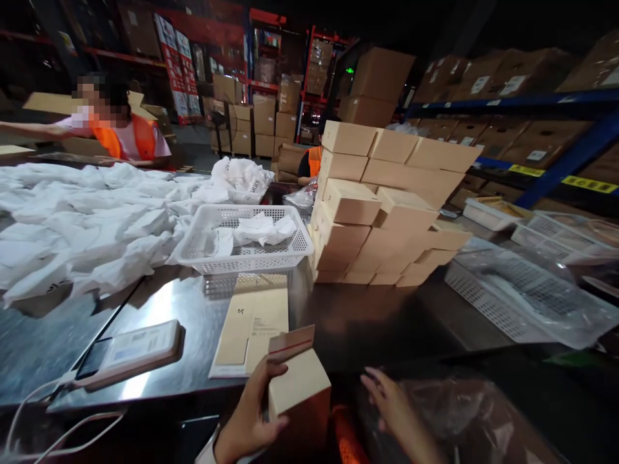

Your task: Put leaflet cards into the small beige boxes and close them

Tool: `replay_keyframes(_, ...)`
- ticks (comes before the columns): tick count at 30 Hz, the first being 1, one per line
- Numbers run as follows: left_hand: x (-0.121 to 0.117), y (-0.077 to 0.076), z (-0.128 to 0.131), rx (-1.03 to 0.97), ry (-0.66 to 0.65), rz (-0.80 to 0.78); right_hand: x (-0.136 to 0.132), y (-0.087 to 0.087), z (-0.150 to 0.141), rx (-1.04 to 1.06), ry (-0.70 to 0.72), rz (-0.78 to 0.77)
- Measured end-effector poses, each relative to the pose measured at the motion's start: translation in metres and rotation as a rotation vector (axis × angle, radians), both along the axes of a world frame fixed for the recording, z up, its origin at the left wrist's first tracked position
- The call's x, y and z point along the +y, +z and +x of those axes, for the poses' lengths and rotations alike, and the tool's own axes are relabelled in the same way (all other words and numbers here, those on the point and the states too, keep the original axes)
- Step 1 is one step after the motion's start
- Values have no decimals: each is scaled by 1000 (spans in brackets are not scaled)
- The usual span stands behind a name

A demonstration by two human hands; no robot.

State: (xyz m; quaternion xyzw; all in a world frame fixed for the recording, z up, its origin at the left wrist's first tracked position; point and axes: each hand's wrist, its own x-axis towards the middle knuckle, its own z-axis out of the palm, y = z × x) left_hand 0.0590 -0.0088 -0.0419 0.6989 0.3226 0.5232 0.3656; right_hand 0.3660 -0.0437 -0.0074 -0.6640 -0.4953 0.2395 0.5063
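Observation:
My left hand [249, 415] grips a small tan cardboard box [296, 381] at the near table edge; the box's flap with a red strip stands up. Just right of the box, my right hand [394, 403] hovers with fingers stretched out over a clear plastic bag [464, 419], holding nothing. A stack of flat tan box blanks [251, 328] lies on the metal table [377, 316] just beyond the box. Farther back stands a pile of closed tan boxes [387, 206].
A white perforated basket [244, 241] with white bagged items sits mid-table, and a heap of white bags [82, 219] spreads to the left. A handheld device [128, 351] with a cable lies at near left. Clear trays [527, 290] lie right. A person in an orange vest [120, 135] works behind.

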Motion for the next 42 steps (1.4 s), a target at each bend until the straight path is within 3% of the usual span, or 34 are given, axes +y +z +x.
replay_keyframes(1,2,1,-1,-6,12,47,13,5,-22,83,119,-88)
replay_keyframes(3,7,4,-4,-19,19,104,39,17,-67,345,293,-33)
replay_keyframes(6,10,5,-11,-32,57,99,65,29,-119,689,681,-153)
replay_keyframes(8,8,-1,-14,-66,145,59,70,26,-138,803,778,-222)
replay_keyframes(12,0,-17,-13,-212,304,-33,67,5,-146,783,711,-130)
replay_keyframes(15,-1,-18,-11,-310,306,-37,66,-6,-141,665,777,37)
replay_keyframes(20,5,1,-17,-288,250,-29,75,-10,-134,201,903,323)
replay_keyframes(24,7,17,-23,-152,122,-7,79,-11,-136,145,920,438)
replay_keyframes(29,10,20,-22,-82,93,99,77,-9,-139,110,901,496)
replay_keyframes(42,13,13,-17,-184,126,177,79,-10,-139,90,960,560)
